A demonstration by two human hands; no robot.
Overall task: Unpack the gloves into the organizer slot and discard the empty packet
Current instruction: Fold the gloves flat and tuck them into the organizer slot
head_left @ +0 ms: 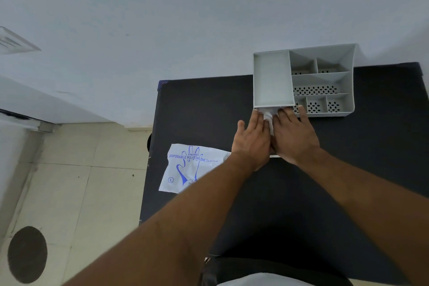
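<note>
Gloves (269,116) sit flat on the tabletop (209,111), under both palms, touching the organizer (304,81) front. Left hand (251,144) and right hand (293,137) are spread, pressing. Step: stowing; next, lift the stack into the large slot (272,76). Packet (192,167) lies nearby, undiscarded.

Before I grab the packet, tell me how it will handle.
The packet looks like thin printed film lying flat, so probably floppy and very light. Its glossy surface may slip on the table; pinching an edge likely works best.
</note>
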